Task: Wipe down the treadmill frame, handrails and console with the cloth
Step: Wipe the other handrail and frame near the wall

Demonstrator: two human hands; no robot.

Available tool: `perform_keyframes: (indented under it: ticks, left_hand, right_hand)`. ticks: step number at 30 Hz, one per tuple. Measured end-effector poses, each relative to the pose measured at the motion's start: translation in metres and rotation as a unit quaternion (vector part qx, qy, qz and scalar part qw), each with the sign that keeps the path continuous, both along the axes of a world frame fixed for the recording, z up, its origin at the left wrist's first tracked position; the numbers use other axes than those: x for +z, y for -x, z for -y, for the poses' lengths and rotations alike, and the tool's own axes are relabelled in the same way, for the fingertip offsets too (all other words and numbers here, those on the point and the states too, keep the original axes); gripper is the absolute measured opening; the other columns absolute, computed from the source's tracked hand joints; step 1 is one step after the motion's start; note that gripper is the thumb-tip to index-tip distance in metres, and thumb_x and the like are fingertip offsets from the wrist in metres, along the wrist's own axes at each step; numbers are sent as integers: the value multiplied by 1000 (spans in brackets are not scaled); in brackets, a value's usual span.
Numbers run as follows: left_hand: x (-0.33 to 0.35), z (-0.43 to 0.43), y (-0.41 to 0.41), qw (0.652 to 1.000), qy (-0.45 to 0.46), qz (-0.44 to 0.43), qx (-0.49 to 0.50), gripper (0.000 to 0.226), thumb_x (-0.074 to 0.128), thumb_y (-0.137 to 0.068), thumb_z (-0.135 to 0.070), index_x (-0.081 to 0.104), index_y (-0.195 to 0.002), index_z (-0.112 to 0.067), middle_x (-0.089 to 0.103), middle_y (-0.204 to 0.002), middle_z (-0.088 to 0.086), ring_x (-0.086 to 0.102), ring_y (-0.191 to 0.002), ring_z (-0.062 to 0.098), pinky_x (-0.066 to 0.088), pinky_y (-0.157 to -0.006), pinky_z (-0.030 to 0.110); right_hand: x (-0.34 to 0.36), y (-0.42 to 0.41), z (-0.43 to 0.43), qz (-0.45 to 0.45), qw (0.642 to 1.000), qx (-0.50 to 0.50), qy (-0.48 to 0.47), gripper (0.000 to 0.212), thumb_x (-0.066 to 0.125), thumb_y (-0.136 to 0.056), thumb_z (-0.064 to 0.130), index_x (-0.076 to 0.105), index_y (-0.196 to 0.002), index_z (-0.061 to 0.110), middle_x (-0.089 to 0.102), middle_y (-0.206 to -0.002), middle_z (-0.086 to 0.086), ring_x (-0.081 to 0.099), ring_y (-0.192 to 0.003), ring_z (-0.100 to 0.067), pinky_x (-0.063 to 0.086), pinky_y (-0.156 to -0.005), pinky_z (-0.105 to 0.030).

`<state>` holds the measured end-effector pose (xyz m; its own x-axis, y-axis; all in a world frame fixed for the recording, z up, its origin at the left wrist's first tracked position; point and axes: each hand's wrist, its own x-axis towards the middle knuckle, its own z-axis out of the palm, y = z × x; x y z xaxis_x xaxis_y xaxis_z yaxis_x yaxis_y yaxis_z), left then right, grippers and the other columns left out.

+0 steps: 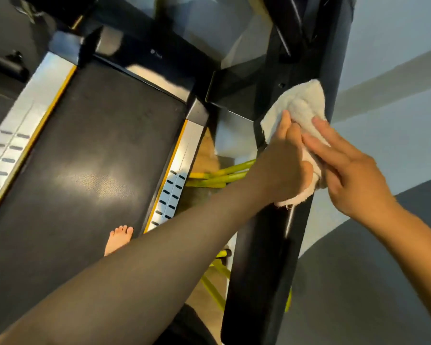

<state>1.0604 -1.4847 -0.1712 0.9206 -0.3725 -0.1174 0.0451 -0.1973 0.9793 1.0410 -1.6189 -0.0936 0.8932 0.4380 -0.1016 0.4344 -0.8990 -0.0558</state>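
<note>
A white cloth (299, 105) lies against the black right handrail (264, 257) of the treadmill, where the rail meets the upright (334, 58). My left hand (281, 165) reaches across from the lower left and grips the cloth, fingers curled round its lower part. My right hand (348, 168) comes in from the right with straight fingers laid flat on the cloth. The treadmill belt (90, 158) runs below on the left, between silver side rails (177, 180) with yellow edging.
A bare foot (118, 239) stands on the belt near its right edge. Yellow-green metal bars (219, 176) lie on the floor between the treadmill and the handrail. A pale wall (396, 108) fills the right side. Dark equipment sits at the far left.
</note>
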Motion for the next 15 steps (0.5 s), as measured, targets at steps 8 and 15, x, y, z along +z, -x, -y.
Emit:
perform_keyframes:
  ticks: [8,15]
  left_hand:
    - [18,14,-45,956,-188,194,-114,84,43,-80,-37,18,-153,-6,3,-160,27,-8,-147,46,17,-118,48]
    - [26,36,-91,808,-379,403,-205,79,24,-85,-51,36,-149,-7,19,-161,19,6,-150,38,-3,-121,49]
  right_hand:
    - [-41,-5,-9,27,901,-292,-320,49,42,-100,43,40,-146,28,37,-148,16,37,-135,1,31,-111,-14]
    - [-65,-13,-1,30,759,-384,-525,44,33,-102,-2,42,-143,8,37,-145,13,37,-125,18,31,-111,-14]
